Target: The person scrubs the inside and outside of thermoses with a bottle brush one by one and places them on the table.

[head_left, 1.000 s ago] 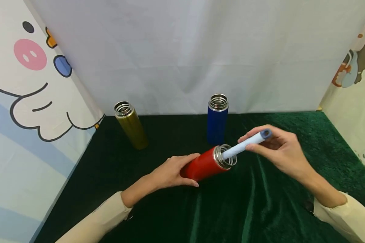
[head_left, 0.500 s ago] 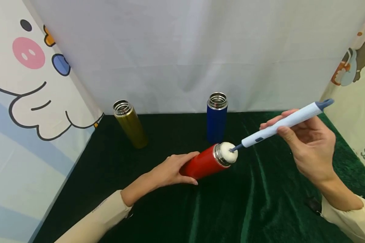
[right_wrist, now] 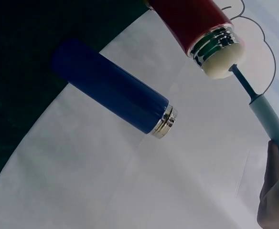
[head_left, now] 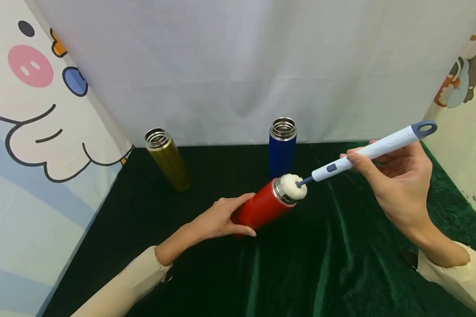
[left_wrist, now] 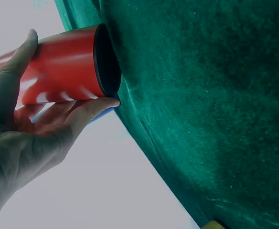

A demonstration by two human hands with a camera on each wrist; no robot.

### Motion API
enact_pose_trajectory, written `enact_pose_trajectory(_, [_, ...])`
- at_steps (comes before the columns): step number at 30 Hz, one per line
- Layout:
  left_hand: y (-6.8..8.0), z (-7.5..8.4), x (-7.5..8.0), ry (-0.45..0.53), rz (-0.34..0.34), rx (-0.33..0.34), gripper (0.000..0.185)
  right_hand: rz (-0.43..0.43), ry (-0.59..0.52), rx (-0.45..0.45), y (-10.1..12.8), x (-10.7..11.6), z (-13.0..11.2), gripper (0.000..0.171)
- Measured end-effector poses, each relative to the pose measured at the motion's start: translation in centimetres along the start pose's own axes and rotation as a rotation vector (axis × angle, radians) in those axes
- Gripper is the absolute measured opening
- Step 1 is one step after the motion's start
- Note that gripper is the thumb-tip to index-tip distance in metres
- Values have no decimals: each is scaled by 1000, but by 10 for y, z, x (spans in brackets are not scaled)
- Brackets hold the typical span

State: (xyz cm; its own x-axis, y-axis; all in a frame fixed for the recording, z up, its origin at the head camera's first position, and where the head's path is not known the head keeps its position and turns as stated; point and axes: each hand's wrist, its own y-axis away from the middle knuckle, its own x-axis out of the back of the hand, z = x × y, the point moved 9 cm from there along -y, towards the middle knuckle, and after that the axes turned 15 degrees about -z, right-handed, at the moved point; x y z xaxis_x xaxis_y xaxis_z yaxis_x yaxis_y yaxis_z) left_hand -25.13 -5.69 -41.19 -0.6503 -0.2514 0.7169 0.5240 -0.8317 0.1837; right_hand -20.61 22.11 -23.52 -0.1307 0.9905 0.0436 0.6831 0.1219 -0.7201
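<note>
A red bottle leans over the green cloth, its steel mouth pointing up and right. My left hand grips its lower body; the left wrist view shows the fingers curled round the red bottle near its base. My right hand holds the pale blue handle of a bottle brush. The brush's white sponge head sits in the bottle's mouth, half out. In the right wrist view the sponge head fills the steel rim and the thin stem runs to the handle.
A blue bottle stands open just behind the red one. A gold bottle stands open at the back left. White cloth hangs behind, cartoon-printed panels close the left and right sides. Green velvet cloth covers the table.
The brush, pushed deep into the red bottle a second ago, has been drawn out until only the sponge head sits at the mouth. The bottle tilted up a little.
</note>
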Motion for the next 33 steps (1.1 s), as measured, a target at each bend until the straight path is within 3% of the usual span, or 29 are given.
enact_pose_trajectory(16, [3,0,1,15,-7,-9,80,-86,-11,-27,3,-15,11,29])
enact_pose_trajectory(23, [4,-1,1,17,-7,-5,80,-118,61,-96,3,-17,15,34])
enact_pose_trajectory(33, [3,-2,0,44,-16,11,80,-238,-36,-60,4,-26,16,25])
